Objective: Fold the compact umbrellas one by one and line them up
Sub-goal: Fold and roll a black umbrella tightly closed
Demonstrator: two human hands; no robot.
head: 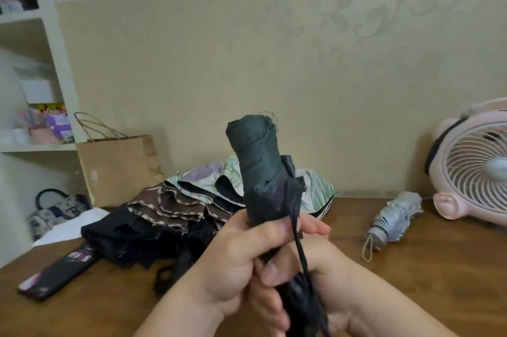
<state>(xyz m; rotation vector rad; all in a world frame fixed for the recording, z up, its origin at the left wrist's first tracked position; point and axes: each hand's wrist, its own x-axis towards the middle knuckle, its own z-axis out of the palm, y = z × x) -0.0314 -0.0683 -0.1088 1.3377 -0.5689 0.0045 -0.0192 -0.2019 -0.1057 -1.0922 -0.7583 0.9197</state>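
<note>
Head view only. Holds the dark umbrella (263,172) upright over the near side of the desk (411,295), clear of the wood, canopy rolled tight round the shaft. Wraps the left grip (238,257) round the lower end of the roll, clenched on the fabric, likely to stop the pleats from springing loose. Closes the right grip (326,262) on the same umbrella just below, toward the handle end, probably to steady the shaft against twisting. Leaves the closure strap (297,240) dangling down the front between both grips, not yet wound round; judged to be the step in hand. Has the unfolded stock heaped behind: brown umbrella (170,205), floral umbrella (203,176) and black umbrella (129,238), overlapping, within reach for later turns. Shows one grey umbrella (395,213) already bundled, lying apart at the right near the pink fan (477,166) — presumably the start of the line. To finish: wind the strap snugly, fasten, then lay parallel beside the grey one. Avoid slackening the left grip before fastening — risks an unrolled canopy.
</note>
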